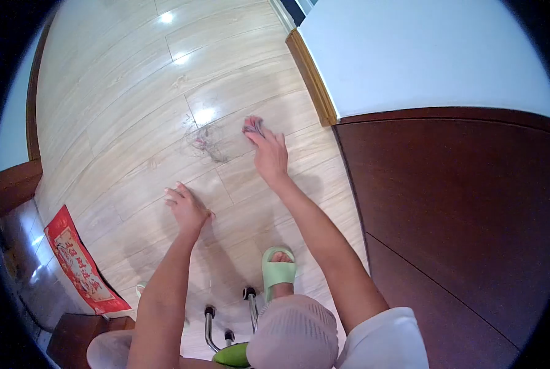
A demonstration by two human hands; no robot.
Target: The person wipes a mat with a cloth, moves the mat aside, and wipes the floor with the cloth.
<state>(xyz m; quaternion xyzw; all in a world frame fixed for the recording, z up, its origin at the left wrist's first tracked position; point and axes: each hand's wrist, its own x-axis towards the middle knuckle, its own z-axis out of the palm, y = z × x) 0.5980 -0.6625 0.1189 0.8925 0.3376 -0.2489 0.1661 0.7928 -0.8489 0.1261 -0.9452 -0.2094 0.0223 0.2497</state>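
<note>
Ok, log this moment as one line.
right hand: holds crumpled cloth | left hand: open | hair-like tangle: on floor, left of cloth

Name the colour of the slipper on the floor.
Light green slipper; it shows best in the head view.

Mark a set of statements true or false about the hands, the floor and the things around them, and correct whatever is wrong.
1. The right hand holds a crumpled cloth. True.
2. The left hand holds a cloth too. False: its fingers are spread and no cloth shows in it.
3. A tangle of dark strands lies on the wood-look floor. True.
4. The red mat is at the right edge of the view. False: it is at the left.
5. The slipper between the forearms is black. False: it is light green.
6. A dark brown panel stands to the right. True.
</note>
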